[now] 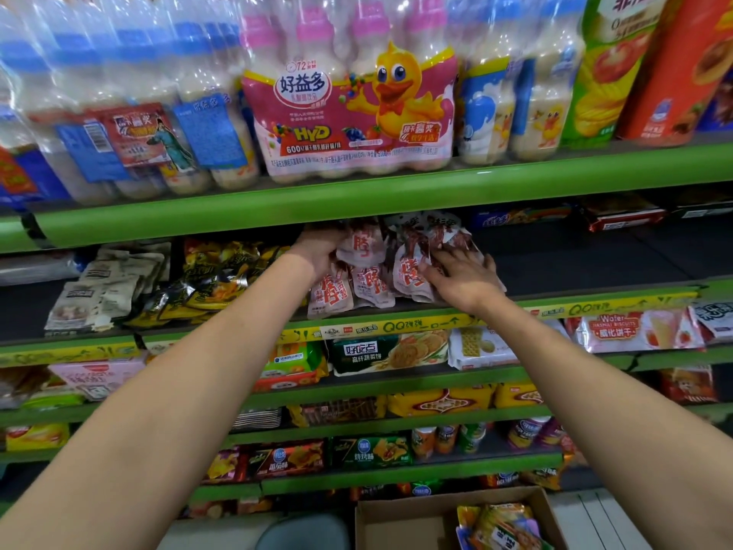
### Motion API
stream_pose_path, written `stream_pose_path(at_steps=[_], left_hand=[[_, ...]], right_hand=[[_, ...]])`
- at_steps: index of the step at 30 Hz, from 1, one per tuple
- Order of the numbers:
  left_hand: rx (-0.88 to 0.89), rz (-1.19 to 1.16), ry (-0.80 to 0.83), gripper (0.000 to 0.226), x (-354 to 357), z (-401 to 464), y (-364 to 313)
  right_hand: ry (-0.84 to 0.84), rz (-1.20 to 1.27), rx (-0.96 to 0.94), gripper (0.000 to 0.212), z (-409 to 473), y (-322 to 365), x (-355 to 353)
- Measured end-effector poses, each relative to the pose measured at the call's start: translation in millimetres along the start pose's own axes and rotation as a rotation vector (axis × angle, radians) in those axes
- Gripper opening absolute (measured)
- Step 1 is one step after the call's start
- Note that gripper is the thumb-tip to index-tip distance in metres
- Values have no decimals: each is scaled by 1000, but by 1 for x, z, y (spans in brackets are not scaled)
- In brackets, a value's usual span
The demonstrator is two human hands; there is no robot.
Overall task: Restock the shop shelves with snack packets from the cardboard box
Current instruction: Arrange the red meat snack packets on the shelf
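On the second shelf [396, 325], the white-and-red snack packets [380, 267] stand upright between both hands: left hand [317, 248] grips them at nine o'clock, right hand [464, 275] presses flat-fingered at three o'clock.

top shelf [357, 200]: green edge, drink multipacks [349, 113] + snack tubes [634, 65] standing on it
2nd shelf [595, 271]: dark deck; white-red snack packets [369, 283] mid, yellow-black bags [210, 283] + pale packets [103, 291] to their left
floor [603, 522]: cardboard box [400, 522]

snack packets [373, 271] on shelf [595, 301], box [400, 522] below
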State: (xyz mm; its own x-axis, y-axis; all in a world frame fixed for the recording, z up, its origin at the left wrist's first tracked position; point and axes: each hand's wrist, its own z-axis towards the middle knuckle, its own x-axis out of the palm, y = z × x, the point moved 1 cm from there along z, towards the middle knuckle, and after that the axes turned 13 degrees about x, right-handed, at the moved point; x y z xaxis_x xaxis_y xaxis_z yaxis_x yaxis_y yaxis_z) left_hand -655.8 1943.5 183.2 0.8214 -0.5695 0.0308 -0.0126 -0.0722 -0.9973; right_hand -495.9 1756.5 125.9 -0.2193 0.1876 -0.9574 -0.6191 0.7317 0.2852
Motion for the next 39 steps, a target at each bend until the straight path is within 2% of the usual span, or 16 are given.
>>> stream_pose_path(at_steps=[3, 8, 12, 14, 19, 23, 26, 29, 32, 35, 37, 39], left_hand=[[26, -67, -3, 11, -24, -4, 19], [127, 274, -60, 21, -31, -8, 48], [170, 292, -60, 22, -27, -9, 42], [194, 366, -38, 24, -25, -9, 37], [306, 692, 53, 28, -21, -16, 32], [346, 693, 51, 35, -15, -24, 28], [376, 843, 206, 47, -6, -29, 26], [426, 1018, 384, 44, -1, -31, 32], [458, 1128, 319, 37, -2, -32, 36], [541, 1084, 246, 50, 3, -33, 34], [547, 1082, 309, 63, 11, -33, 32], [520, 1167, 427, 64, 18, -33, 36]], right_hand=[[23, -29, -11, 74, 1, 0, 2], [53, -56, -16, 86, 6, -2, 6], [52, -78, -23, 63, 8, -2, 8], [70, -96, -24, 58, 7, -1, 5], [33, -166, -21, 50, 7, 17, -8], [61, 45, 74, 58, 3, 42, -11], [118, -64, -3, 69, -4, 51, -6], [125, -98, -35, 65, -6, 44, -5], [51, -11, -29, 61, -2, 30, -17], [18, -2, -12, 57, 6, 16, -21], [100, -83, -12, 61, 5, 13, -16], [116, -139, -14, 63, 2, 11, -10]])
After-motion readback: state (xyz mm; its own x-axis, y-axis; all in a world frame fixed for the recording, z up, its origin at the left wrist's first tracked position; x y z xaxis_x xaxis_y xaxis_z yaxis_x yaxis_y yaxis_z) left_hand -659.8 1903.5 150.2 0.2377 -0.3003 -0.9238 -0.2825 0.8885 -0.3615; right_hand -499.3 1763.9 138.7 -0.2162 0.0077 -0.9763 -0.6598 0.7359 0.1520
